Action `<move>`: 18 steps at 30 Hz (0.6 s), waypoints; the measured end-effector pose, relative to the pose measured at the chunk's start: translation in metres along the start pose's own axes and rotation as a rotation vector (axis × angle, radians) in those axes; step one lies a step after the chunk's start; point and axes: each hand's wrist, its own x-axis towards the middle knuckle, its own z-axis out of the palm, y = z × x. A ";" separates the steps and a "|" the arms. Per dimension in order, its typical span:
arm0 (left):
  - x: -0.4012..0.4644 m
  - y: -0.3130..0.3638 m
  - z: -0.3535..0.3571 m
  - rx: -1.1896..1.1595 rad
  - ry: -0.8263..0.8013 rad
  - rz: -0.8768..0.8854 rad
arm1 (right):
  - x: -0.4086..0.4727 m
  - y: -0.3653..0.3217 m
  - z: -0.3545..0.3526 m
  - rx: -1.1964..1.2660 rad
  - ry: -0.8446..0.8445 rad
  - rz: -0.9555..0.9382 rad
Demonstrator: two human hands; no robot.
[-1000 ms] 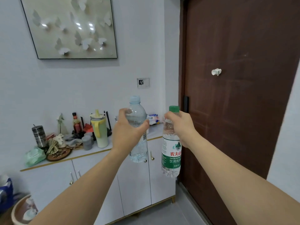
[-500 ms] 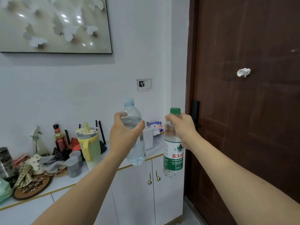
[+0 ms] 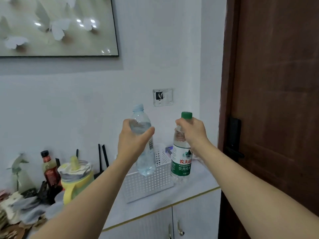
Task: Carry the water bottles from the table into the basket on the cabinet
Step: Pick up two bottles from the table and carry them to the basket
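White cabinet (image 3: 155,204) carries a white basket (image 3: 148,185) by the door (image 3: 276,83). Left hand (image 3: 133,142) grips a blue-capped bottle (image 3: 144,149); right hand (image 3: 191,130) grips a green-capped bottle (image 3: 182,163), both held above the basket.

bare forearms, no sleeves, two hands

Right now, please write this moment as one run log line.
left hand: holds blue-cap bottle | right hand: holds green-cap bottle | basket: on cabinet, no bottles inside yet
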 end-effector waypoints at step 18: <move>0.153 -0.162 0.060 0.084 -0.287 -0.204 | 0.183 0.141 0.086 -0.269 -0.233 0.088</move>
